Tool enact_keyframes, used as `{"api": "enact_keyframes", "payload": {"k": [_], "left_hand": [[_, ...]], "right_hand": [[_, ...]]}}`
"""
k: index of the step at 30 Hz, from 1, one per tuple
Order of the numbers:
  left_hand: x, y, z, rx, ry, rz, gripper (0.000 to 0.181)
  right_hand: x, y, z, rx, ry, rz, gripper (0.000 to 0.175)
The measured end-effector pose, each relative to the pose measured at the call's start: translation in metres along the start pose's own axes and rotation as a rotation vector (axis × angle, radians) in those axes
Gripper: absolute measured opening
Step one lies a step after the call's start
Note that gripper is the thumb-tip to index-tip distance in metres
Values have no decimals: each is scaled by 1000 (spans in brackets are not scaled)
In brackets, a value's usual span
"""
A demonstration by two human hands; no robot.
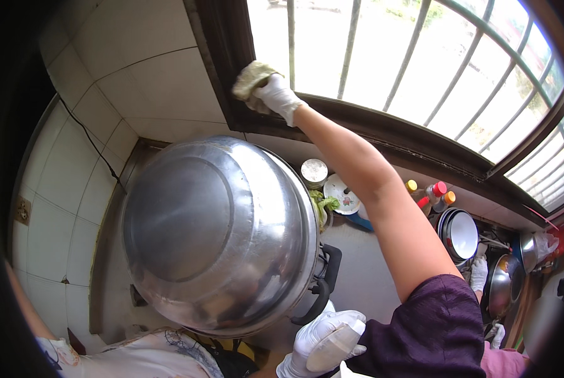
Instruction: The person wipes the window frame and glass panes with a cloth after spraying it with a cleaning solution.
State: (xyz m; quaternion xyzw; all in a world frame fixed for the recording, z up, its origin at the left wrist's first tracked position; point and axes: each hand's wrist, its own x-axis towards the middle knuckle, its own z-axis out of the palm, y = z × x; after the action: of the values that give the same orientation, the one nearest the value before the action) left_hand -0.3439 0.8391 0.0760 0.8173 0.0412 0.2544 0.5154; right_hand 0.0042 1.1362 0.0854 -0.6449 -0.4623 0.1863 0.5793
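Observation:
My right hand [277, 97], in a white glove, is shut on a yellowish cloth [253, 80]. The cloth lies against the lower left corner of the dark window frame [230, 52]. At the bottom, my white-gloved left hand [305, 335] grips a whitish plastic container [334, 347]; its full shape is partly hidden. Between my arms and the tiled wall, a large stainless-steel basin [183, 217] rests upside down. Beside its lower right rim sticks out a curved black handle [317, 304], near my left hand; what it belongs to is hidden.
Below the window stand a white-topped jar [314, 171], a floral lid [342, 193], leafy greens [327, 202], capped bottles [438, 190] and stacked bowls [463, 234]. At right are another person's gloved hands [479, 274] near a metal pan [504, 283]. A floral-shirted person [145, 356] is at lower left.

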Motion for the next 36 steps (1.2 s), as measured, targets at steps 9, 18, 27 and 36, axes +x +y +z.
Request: {"api": "enact_keyframes", "payload": {"k": [9, 18, 27, 36], "left_hand": [[-18, 8, 10, -1342, 129, -835, 38], [-4, 10, 5, -362, 152, -90, 30], [-9, 7, -2, -288, 153, -62, 32], [0, 12, -4, -270, 93, 0, 39]], "right_hand": [[44, -41, -42, -729, 224, -769, 23], [13, 16, -21, 163, -130, 16, 21], [-22, -23, -15, -1097, 206, -625, 32], [-17, 68, 19, -1247, -83, -581, 30]]}}
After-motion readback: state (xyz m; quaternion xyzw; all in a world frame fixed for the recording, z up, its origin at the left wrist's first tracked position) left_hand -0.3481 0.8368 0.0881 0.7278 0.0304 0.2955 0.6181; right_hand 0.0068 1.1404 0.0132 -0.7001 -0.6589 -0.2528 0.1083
